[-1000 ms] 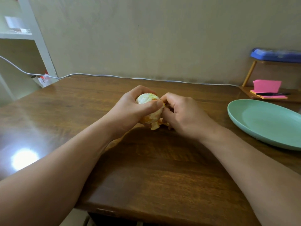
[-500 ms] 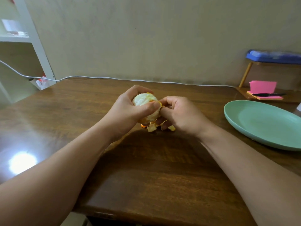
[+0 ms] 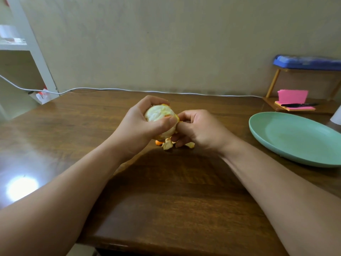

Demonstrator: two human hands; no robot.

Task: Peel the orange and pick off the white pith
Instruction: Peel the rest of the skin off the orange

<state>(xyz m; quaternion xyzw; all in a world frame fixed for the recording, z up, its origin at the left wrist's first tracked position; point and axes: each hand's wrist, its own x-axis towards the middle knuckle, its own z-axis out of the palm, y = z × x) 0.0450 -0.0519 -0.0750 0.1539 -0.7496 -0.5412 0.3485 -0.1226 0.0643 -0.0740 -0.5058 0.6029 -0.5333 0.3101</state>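
The orange is mostly bare of rind and coated in white pith. My left hand grips it from the left, thumb across its front, just above the wooden table. My right hand is against the orange's right side, fingers curled, pinching a strip of peel at the fruit's edge. Loose peel pieces lie on the table under my hands, partly hidden by my right fingers.
A green plate sits at the right. Behind it a small wooden stand holds pink sticky notes and a black pen, with a blue case on top. A white cable runs along the wall. White shelving stands left.
My right hand's fingers have shifted along the orange's right side, and more loose peel pieces show on the table beneath. The left hand keeps its grip.
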